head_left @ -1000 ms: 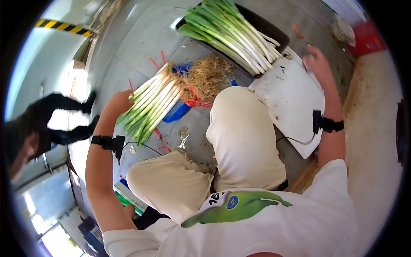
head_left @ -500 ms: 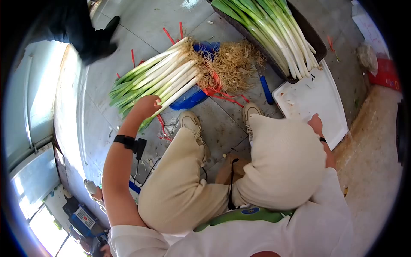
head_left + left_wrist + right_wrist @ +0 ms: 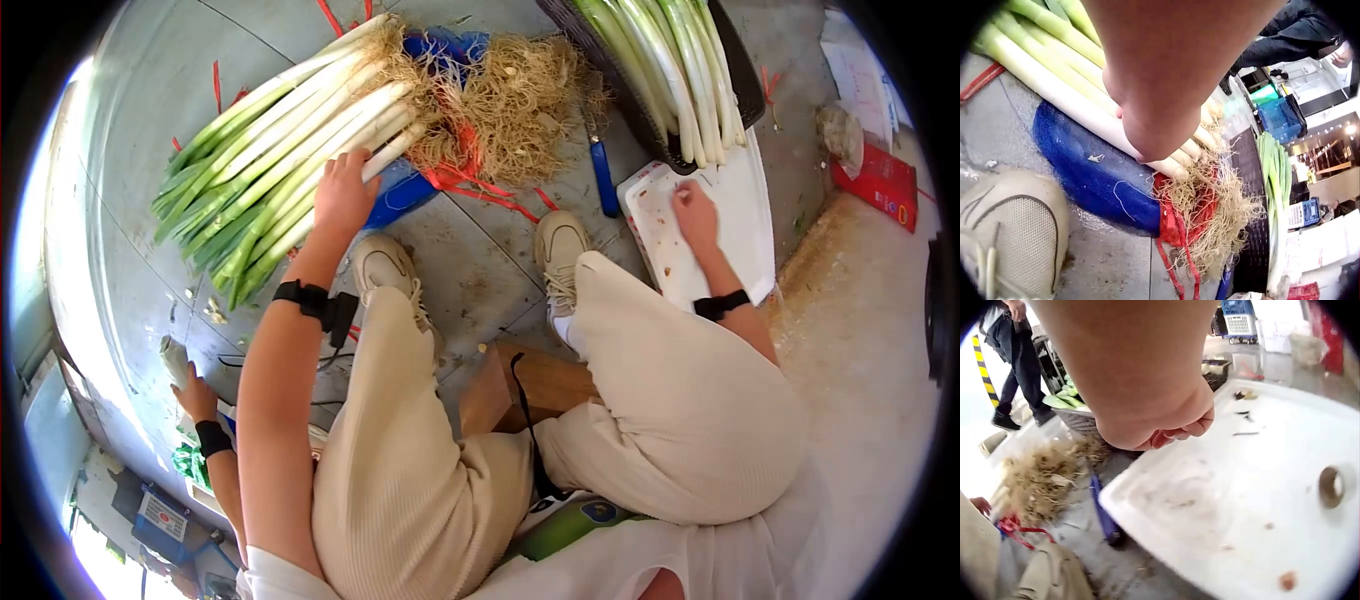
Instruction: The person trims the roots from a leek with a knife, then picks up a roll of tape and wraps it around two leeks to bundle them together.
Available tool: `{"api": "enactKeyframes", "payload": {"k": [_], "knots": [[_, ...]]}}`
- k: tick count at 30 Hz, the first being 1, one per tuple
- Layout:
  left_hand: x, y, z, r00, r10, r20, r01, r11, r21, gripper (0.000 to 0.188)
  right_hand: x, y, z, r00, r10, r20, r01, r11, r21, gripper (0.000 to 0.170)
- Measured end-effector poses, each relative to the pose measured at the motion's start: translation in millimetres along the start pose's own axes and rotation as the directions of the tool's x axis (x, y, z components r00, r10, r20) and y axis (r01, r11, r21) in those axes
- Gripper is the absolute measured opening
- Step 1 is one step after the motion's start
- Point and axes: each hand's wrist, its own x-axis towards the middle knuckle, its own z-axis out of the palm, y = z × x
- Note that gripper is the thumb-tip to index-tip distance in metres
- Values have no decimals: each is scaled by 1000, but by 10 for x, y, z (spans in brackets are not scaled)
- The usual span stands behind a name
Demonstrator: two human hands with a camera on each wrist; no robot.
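My left hand (image 3: 343, 195) lies across the white stalks of a pile of green onions (image 3: 290, 140), thumb and fingers at either side of the nearest stalk. In the left wrist view that white stalk (image 3: 1079, 115) passes under the hand. The onions' bushy roots (image 3: 515, 110) spread at the right of the pile, tangled with red ties (image 3: 485, 195). A blue object (image 3: 400, 195) lies partly beneath the stalks. My right hand (image 3: 697, 215) hovers over a white board (image 3: 655, 200) with its fingers curled in, nothing visible in them.
A dark crate (image 3: 755, 80) of green onions (image 3: 690, 90) stands beyond the board. A blue-handled tool (image 3: 603, 178) lies between roots and board. Scraps and a brown ring (image 3: 1331, 487) sit on the board. Another person's hand (image 3: 193, 395) is at lower left, a red box (image 3: 880, 190) at right.
My left hand has moved from outside the pile onto the stalks, up toward their white ends. The right hand has come from the board's far side to over its near part. The head view has shifted.
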Motion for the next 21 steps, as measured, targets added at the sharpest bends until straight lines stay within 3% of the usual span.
{"api": "enactKeyframes", "payload": {"k": [4,6,7,9,10,15,19,21], "knots": [[-48,-114,0,1000,4,21,-5,999,51,35,-141,-870,181,986,-98,138,79,987,137,21],[-52,-141,2,1000,23,10,-23,998,61,34,-113,-1061,215,982,-105,159,102,994,30,26],[-54,-129,4,999,34,17,-35,997,63,34,-86,-1089,277,983,-92,158,88,996,32,26],[-29,-59,48,999,38,-29,-36,995,91,36,13,-1097,355,973,-227,47,230,971,-61,34],[1,-27,76,998,63,-23,-61,995,81,36,61,-1130,366,978,-203,38,205,976,-73,34],[114,38,137,992,111,-62,-98,978,184,39,225,-1268,374,960,-167,227,227,936,-270,42],[163,31,123,986,165,-39,-154,966,210,36,292,-1319,455,946,-191,262,260,929,-263,44],[210,34,130,990,142,-22,-134,967,217,34,325,-1298,463,963,-155,221,207,951,-231,46]]}}
